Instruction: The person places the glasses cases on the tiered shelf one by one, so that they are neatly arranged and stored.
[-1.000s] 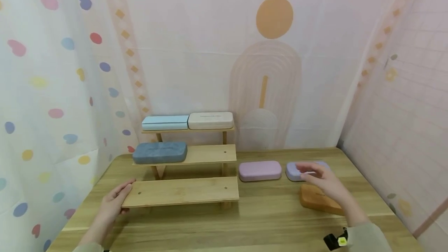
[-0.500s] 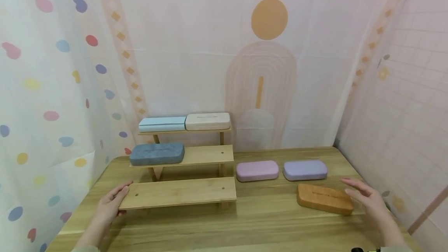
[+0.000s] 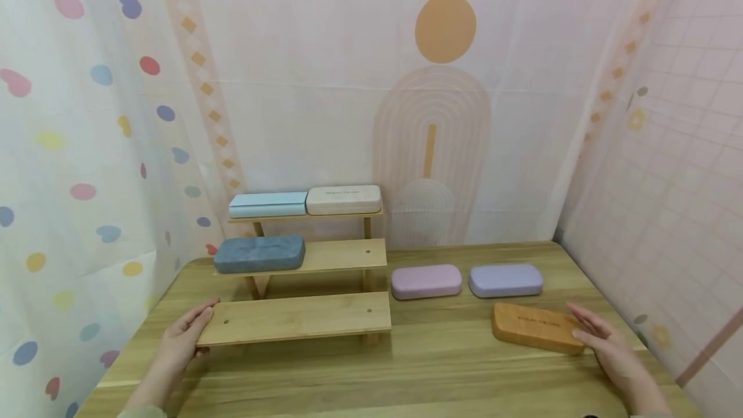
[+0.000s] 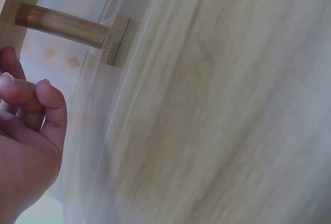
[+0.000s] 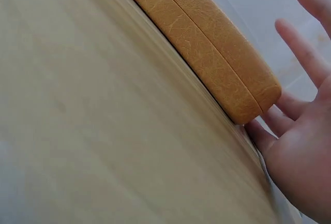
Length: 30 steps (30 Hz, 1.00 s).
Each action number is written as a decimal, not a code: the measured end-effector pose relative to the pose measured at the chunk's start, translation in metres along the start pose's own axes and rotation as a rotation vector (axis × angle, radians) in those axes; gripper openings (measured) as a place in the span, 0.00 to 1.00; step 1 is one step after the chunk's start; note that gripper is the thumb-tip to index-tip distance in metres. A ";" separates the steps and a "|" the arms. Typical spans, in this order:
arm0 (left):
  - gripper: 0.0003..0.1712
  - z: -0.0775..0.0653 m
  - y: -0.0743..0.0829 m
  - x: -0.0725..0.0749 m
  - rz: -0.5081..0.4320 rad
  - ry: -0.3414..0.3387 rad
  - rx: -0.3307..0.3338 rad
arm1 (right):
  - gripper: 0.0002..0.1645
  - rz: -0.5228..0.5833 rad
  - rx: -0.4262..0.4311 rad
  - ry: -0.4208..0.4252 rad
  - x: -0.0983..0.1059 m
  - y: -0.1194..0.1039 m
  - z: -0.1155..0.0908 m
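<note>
My left hand [image 3: 180, 342] grips the left end of the lowest board of a three-tier wooden display stand [image 3: 296, 320], thumb on top. In the left wrist view its fingers curl near a stand leg [image 4: 64, 25]. My right hand [image 3: 618, 353] is at the right end of an orange-brown glasses case [image 3: 531, 328] lying on the table. Its fingers are spread in the right wrist view, the lower ones against or just behind the end of the case [image 5: 207, 48]; contact is hard to tell.
A pink glasses case [image 3: 426, 282] and a lavender one [image 3: 506, 280] lie on the table [image 3: 441, 366] right of the stand. A blue-grey case [image 3: 259, 253] sits on the middle tier. Light-blue [image 3: 268, 204] and cream [image 3: 344, 200] cases share the top tier.
My right hand has moved from above the lavender case rightward and down to the orange-brown case's right end. The left hand keeps its grip on the stand. The view has shifted slightly.
</note>
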<state>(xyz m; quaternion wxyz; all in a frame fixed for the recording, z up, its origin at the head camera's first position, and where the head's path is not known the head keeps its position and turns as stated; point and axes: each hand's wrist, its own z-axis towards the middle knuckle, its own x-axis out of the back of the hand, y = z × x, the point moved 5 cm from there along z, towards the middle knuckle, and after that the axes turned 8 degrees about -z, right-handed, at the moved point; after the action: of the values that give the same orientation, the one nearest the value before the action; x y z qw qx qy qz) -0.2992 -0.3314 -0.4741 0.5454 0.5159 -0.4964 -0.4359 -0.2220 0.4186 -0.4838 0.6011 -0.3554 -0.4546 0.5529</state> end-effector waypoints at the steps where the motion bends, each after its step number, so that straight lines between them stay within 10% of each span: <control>1: 0.23 0.000 0.000 0.000 0.000 0.002 0.001 | 0.31 -0.025 -0.003 -0.003 -0.001 0.000 0.000; 30: 0.18 -0.001 -0.003 0.000 -0.034 -0.003 0.004 | 0.45 -0.541 -0.107 -0.111 -0.015 -0.004 0.013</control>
<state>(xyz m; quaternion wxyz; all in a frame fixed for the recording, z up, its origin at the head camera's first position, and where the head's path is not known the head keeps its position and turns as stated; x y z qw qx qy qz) -0.2983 -0.3314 -0.4768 0.5360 0.5248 -0.4892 -0.4449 -0.2322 0.4021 -0.4781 0.6813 -0.2216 -0.5939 0.3662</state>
